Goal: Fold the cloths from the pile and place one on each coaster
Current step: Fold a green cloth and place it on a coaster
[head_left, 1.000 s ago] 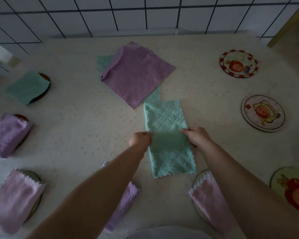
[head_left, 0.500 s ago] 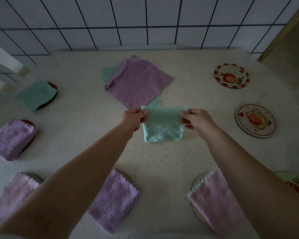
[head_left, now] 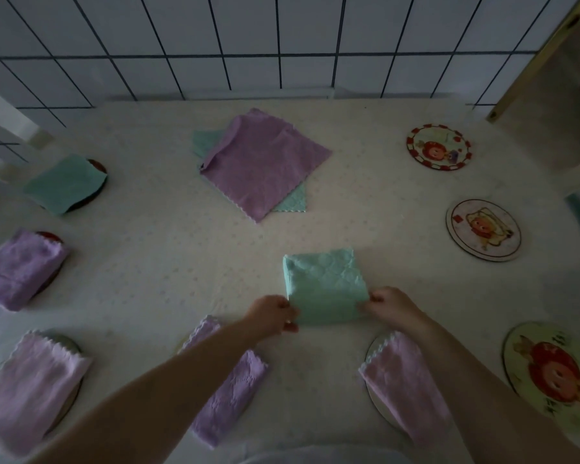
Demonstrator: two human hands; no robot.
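Left fingers: curled, pinching the near left corner of the green cloth [head_left: 325, 289].
Right fingers: curled, pinching the near right corner of the same cloth.
Left hand [head_left: 271, 314]: low over the table, just left of the cloth's near edge; forearm runs back to the lower left.
Right hand [head_left: 390, 306]: level with the left hand, just right of the cloth's near edge; forearm runs back to the lower right.
Green cloth: folded to a small square, quilted face up, far part lying on the table [head_left: 168, 262], near the middle and toward the person.
Pile [head_left: 265, 165]: at the far centre of the table; a purple cloth lies open on top, green cloth edges showing at its left and near right sides.
Bare coasters: three along the right side, each with a cartoon picture: far coaster [head_left: 438, 146], middle coaster [head_left: 482, 230], near coaster [head_left: 554, 370].
Covered coasters, left side: a folded green cloth at far left [head_left: 64, 182], a folded purple cloth [head_left: 21, 269] below it, a folded pink cloth [head_left: 31, 390] nearest; coaster rims show beside each.
Covered coasters, near edge: a folded purple cloth [head_left: 228, 390] partly behind the left forearm; a folded pink cloth [head_left: 402, 383] partly behind the right forearm.
Background: white tiled wall [head_left: 282, 45] with dark grout behind the table.
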